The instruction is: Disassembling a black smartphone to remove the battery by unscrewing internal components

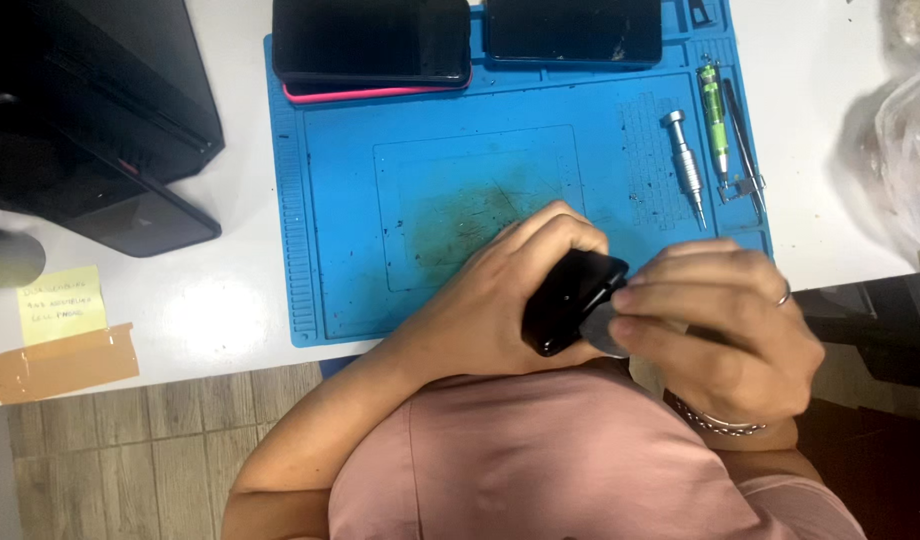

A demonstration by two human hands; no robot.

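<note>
My left hand (500, 300) grips a black phone (565, 300), held edge-up over the near edge of a blue work mat (340, 220). My right hand (720, 320) pinches a thin grey pick (602, 330) against the phone's side. Its fingers are closed around the pick. A ring sits on one finger of that hand and a bracelet on its wrist. Most of the phone is hidden by both hands.
At the mat's far edge lie two dark phones (372, 40) (574, 28), one atop a pink case. A silver screwdriver (685, 165), a green tool (716, 120) and tweezers (745, 150) lie on the mat's right. A black device (100, 120) and a yellow note (62, 303) are left; clear bags (910, 150) are right.
</note>
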